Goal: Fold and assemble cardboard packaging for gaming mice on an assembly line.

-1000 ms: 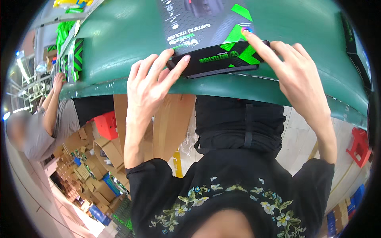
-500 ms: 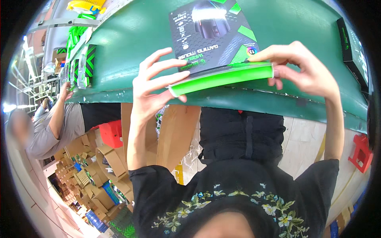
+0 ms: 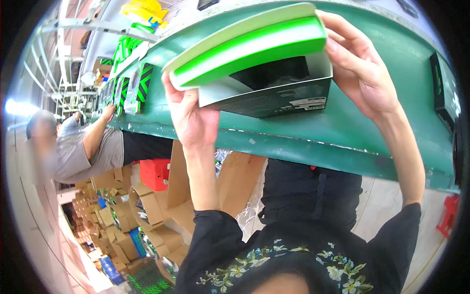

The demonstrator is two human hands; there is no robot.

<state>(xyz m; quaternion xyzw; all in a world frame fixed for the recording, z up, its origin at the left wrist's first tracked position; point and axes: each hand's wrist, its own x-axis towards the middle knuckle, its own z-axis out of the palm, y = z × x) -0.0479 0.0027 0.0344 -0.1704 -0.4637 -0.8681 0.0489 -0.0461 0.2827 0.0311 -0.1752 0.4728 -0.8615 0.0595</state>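
Left hand (image 3: 193, 117): clamped on the left end of the box's green flap (image 3: 254, 49), thumb and fingers pinching it.
Right hand (image 3: 362, 73): thumb and fingers clamped on the flap's opposite end.
Box (image 3: 274, 104): between the two hands over the worktop (image 3: 357, 132), dark outside, tilted with its mouth toward the person; whether its base touches the surface cannot be told.
Inside box: a black piece (image 3: 274, 72), partly hidden.
Worktop's right end: a dark carton (image 3: 443, 93).
Worktop's left: black-and-green packages (image 3: 145, 81), a co-worker's hand (image 3: 108, 112) beside them.
Floor: cardboard boxes (image 3: 149, 206), a red stool (image 3: 154, 175).
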